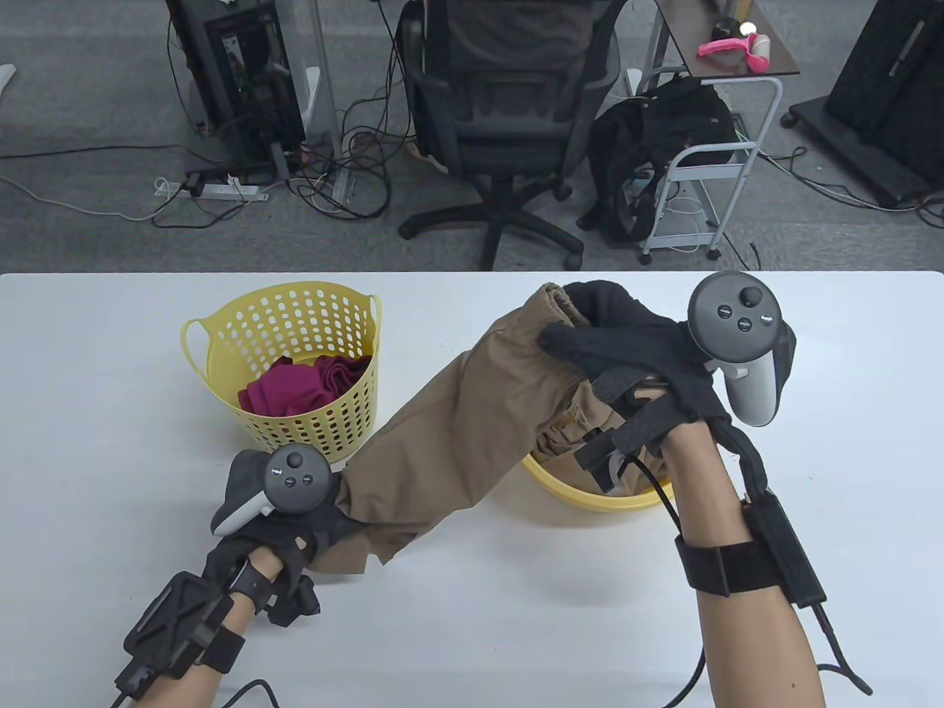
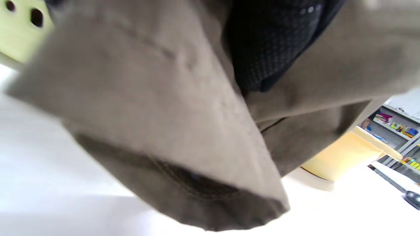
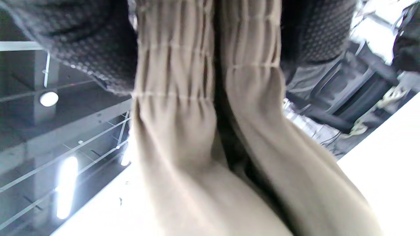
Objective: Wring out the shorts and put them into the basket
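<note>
Item: brown shorts (image 1: 457, 420), hanging stretched between two gloved hands above the white table (image 1: 110, 383).
Long axis: running on a slant from the hem end, low and near the person, up to the waistband end, raised and farther out.
Landmark: yellow perforated basket (image 1: 221, 346), standing on the table and already holding a dark red cloth (image 1: 302, 383).
Shorts from the basket: lying just to its right, the hem end coming closest to the basket's near wall.
Left hand (image 1: 287, 516): gripping the hem end, fingers curled round the bunched fabric; sitting just beside the basket's near edge, so the nearer hand to it.
Right hand (image 1: 627, 346): clutching the gathered waistband, fingers wrapped over the top; held well right of the basket, above a yellow basin (image 1: 582, 498).
Twist: judged not yet begun, as the cloth is hanging broad and flat.
Coming move: likely counter-turning the hands about that slanted axis, over the basin, then swinging leftward to the basket.
</note>
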{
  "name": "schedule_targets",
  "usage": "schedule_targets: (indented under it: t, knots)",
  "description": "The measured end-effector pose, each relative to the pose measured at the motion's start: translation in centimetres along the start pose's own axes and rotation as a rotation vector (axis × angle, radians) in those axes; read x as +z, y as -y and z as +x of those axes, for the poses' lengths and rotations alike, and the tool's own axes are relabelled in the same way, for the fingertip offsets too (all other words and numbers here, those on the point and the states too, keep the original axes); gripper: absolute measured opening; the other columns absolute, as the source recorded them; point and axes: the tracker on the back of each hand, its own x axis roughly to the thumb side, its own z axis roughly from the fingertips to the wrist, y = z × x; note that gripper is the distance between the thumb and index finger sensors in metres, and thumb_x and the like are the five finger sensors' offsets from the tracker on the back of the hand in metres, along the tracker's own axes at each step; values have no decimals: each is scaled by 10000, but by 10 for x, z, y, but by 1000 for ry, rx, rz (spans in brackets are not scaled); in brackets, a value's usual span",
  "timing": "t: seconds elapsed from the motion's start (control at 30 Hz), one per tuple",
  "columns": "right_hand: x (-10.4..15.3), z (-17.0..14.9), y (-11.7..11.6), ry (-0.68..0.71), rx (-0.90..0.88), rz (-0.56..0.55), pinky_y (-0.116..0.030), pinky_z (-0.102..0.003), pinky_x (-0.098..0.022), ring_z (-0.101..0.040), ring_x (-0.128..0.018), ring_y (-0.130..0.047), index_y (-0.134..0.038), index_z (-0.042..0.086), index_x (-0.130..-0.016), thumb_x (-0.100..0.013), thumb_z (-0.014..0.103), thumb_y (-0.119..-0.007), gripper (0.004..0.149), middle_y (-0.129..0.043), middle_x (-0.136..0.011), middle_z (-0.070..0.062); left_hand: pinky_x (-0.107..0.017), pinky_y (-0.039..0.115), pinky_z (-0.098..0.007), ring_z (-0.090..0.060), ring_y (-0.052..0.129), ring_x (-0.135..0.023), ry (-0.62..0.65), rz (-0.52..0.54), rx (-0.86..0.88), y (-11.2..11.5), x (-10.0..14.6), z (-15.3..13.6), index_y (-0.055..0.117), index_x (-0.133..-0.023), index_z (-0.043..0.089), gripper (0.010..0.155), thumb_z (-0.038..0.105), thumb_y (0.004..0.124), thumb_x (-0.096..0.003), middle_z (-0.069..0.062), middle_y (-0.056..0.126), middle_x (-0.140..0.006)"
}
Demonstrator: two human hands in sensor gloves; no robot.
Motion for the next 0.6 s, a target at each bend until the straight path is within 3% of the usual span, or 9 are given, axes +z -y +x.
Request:
schedule_targets:
  t: [0.1, 0.27, 0.6]
  knots:
    - [2, -6, -2, -8, 83, -19, -795, -514, -548, -434, -711, -910, -659, 44, -947, -507, 482, -896, 664, -837, -849, -190, -546, 752, -639, -349, 1036, -672, -4, -2, -14, -10, 3, 3, 694, -954, 160, 624, 339, 987, -433, -63, 970, -752]
    - [6, -14, -10, 3, 202, -31, -793, -516, -551, -439, -715, -909, -662, 47, -944, -501, 465, -904, 655, -836, -853, -192, -517, 800, -608, -321, 1081, -622, 1, 40, -39, -29, 10, 12, 686, -968, 121, 704, 358, 1012, -391, -54, 998, -724]
    - [15, -19, -44, 48, 394, -32, -802, -512, -542, -435, -706, -918, -670, 49, -938, -490, 463, -909, 655, -842, -849, -191, -507, 816, -598, -320, 1093, -607, 84, 166, 39, -68, 25, 38, 693, -969, 111, 709, 352, 1022, -389, -64, 1003, -725]
